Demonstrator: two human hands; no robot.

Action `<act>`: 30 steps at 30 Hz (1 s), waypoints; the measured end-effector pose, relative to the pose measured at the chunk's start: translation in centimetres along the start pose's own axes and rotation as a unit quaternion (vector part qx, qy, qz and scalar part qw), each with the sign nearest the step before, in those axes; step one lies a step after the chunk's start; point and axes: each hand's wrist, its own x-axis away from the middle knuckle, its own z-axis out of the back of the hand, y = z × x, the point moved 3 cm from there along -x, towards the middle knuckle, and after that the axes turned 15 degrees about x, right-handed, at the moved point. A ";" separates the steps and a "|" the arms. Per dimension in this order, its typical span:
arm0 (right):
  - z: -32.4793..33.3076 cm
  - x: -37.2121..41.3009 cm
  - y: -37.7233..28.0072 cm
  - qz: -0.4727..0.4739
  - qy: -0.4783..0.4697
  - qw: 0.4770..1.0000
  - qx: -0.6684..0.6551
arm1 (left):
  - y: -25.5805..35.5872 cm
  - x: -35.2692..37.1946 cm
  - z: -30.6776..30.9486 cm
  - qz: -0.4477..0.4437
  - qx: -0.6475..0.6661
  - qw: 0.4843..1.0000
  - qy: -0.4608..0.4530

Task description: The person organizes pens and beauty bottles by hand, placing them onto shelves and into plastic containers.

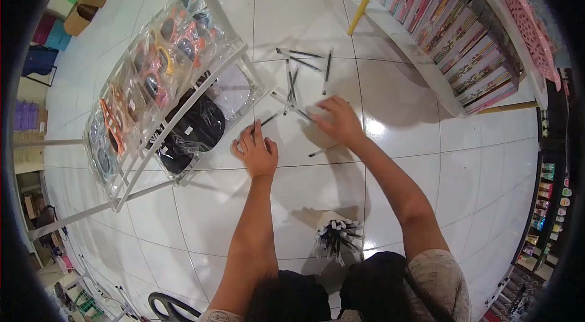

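Observation:
Several slim pens with dark barrels lie scattered on the white tiled floor, among them an upright-lying pen and crossed pens. My left hand is low over the floor, fingers spread, its fingertips at the end of a dark pen. My right hand reaches in from the right, thumb and fingers apart, close to the end of another pen. One more pen lies partly below my right wrist. Nearer my body stands a pale container packed with several pens.
At left, a white metal rack holds bagged sunglasses and black packaged items. A shelf with a row of thin books and a pink basket stands at upper right. Small goods line the right edge.

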 end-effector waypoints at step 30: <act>-2.4 -6.6 -1.3 -0.100 -0.087 0.989 0.060 | -1.0 0.0 -0.5 -0.016 0.045 0.999 0.015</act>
